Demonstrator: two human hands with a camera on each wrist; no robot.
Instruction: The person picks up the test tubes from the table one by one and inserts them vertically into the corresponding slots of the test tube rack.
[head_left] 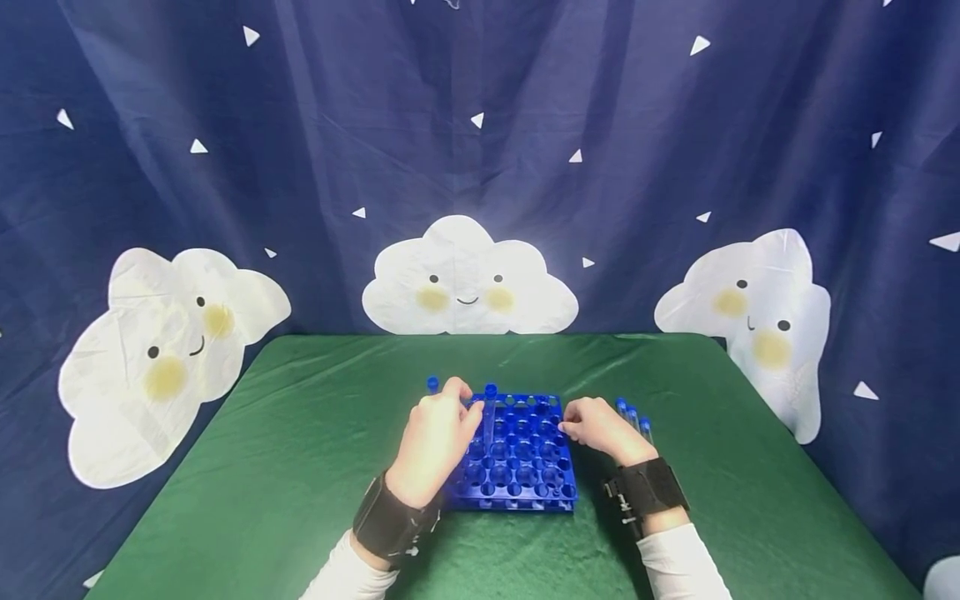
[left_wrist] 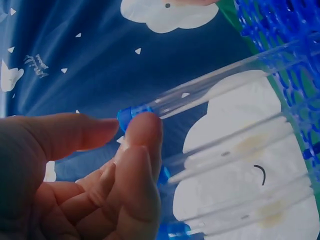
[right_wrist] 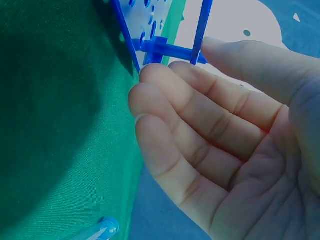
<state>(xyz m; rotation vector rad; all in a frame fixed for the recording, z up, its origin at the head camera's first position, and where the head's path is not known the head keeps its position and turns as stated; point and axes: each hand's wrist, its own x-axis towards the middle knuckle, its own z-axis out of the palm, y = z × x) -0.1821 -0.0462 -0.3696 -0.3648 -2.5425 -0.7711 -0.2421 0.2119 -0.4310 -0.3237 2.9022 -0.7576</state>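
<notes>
A table covered in a green cloth (head_left: 300,467) carries everything. A blue test-tube rack (head_left: 517,467) stands on it near the middle, toward the near edge. Just to the rack's right, a few clear tubes with blue caps (head_left: 633,417) lie side by side on the cloth, close to each other.

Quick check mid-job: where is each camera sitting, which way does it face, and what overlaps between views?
Head: worn on the head, looking forward and down at the green table; both hands and sleeves show, left hand, right hand.
Left wrist: beside the left hand, looking along its fingers that pinch a capped tube.
Right wrist: beside the open palm, facing the blue rack.
Shared: the blue rack appears in all three.
</notes>
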